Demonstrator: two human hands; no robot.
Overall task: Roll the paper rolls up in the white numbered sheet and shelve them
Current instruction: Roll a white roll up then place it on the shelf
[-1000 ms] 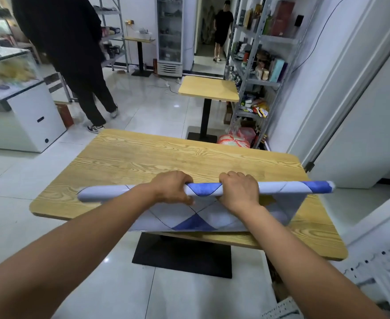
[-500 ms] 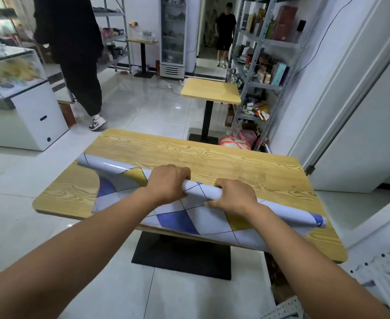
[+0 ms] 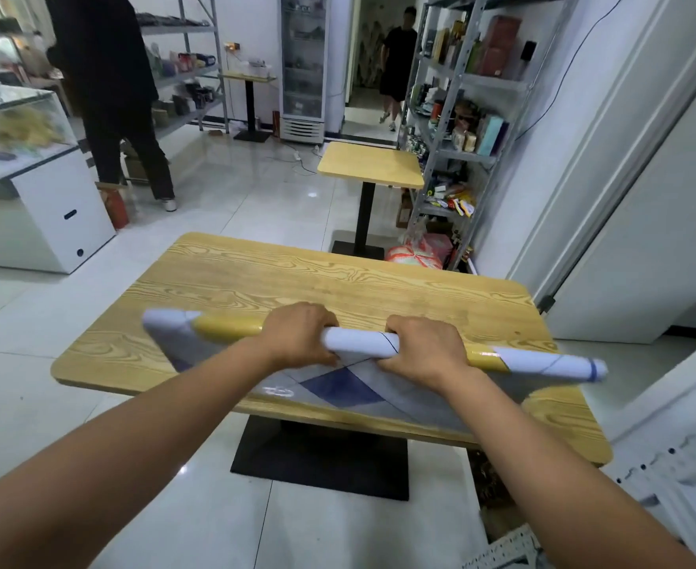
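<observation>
One sheet (image 3: 358, 342), two hands, left hand (image 3: 301, 334) and right hand (image 3: 424, 351), three tables (image 3: 297, 277), two bystanders (image 3: 108, 76), one fridge (image 3: 303, 67).

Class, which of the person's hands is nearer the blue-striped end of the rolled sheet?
Right. The right hand grips the rolled sheet closer to its blue-striped end; the left hand grips farther from it.

Wood-grain table (image 3: 338, 281) beneath 1 partly rolled, diamond-patterned sheet (image 3: 338, 390)
</observation>
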